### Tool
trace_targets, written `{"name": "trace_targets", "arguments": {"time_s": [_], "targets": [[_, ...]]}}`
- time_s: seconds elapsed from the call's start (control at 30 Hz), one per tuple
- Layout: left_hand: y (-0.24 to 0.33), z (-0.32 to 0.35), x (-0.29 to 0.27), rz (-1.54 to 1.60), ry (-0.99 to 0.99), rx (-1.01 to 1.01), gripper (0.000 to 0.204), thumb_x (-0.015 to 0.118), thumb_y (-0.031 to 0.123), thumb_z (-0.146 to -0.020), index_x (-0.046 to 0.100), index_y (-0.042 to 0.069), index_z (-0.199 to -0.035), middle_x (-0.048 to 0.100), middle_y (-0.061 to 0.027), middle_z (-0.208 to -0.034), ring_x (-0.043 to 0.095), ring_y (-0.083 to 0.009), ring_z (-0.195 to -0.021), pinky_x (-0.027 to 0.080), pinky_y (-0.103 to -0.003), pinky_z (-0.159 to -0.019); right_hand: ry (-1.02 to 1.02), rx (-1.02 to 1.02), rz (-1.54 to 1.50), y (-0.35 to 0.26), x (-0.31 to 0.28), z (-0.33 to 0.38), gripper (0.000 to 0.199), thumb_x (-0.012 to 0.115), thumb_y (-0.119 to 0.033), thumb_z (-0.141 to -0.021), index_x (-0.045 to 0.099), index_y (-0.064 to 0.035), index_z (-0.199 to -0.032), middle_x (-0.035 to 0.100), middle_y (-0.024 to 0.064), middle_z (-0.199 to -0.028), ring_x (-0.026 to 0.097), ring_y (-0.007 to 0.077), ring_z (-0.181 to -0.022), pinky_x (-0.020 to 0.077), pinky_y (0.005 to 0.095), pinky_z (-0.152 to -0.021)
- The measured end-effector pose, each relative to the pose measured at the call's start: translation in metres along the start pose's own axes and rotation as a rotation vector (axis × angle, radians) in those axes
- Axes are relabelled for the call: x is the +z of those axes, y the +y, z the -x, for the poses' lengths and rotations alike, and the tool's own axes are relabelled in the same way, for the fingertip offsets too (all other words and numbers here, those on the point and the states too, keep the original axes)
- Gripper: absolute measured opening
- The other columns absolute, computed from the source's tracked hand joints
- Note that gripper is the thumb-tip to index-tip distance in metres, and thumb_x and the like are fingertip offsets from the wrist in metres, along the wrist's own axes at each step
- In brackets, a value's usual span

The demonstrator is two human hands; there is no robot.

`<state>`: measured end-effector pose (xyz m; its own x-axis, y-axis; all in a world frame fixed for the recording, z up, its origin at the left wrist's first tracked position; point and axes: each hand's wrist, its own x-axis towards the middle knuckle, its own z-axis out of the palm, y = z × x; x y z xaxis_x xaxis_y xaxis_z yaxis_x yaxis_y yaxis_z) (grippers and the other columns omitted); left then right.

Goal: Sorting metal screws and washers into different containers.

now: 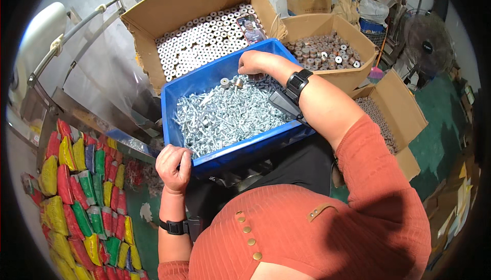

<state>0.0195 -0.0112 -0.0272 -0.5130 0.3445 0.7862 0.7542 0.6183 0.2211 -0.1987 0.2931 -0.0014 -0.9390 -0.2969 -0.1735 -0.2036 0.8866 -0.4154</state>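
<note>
The right hand reaches forward with fingers curled downward, while the left hand (loosely fisted) sits close in.

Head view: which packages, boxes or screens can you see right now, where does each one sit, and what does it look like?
Phone: lit screen, lying on the silver rings in the far cardboard box.
Far cardboard box: brown, flaps up, behind the bin.
Blue plastic bin: rectangular, centre, full of silver screws; right hand in it.
Second cardboard box: right of the bin, darker rings.
Small bags: red, yellow, green, stacked lower left, below the left hand.
</note>
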Motion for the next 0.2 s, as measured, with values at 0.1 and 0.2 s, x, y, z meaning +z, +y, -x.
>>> {"name": "trace_targets", "arguments": {"time_s": [0.1, 0.2], "targets": [[0.0009, 0.0015, 0.0002, 0.001, 0.009, -0.008, 0.008, 0.064, 0.002, -0.080, 0.065, 0.000, -0.072, 0.063, -0.0107, -0.068, 0.057, -0.0264, -0.059, 0.044, -0.035, -0.057, 0.004, 0.010, -0.005, 0.0033, 0.0023, -0.0013, 0.032, 0.059, -0.024, -0.089, 0.072, 0.0056, -0.086, 0.071, 0.0161, -0.076, 0.070, 0.0275, -0.066, 0.0555, 0.0396, -0.066], [0.0014, 0.0008, -0.0013, -0.001, -0.023, -0.028, 0.012, 0.061, 0.004, -0.083, 0.065, -0.002, -0.074, 0.062, -0.0121, -0.069, 0.058, -0.0267, -0.062, 0.044, -0.035, -0.060, -0.014, 0.011, 0.008, 0.0043, -0.0013, -0.0032, 0.029, 0.059, -0.024, -0.091, 0.070, 0.0000, -0.103, 0.071, 0.0138, -0.079, 0.069, 0.0245, -0.064, 0.0569, 0.0377, -0.063]]}}
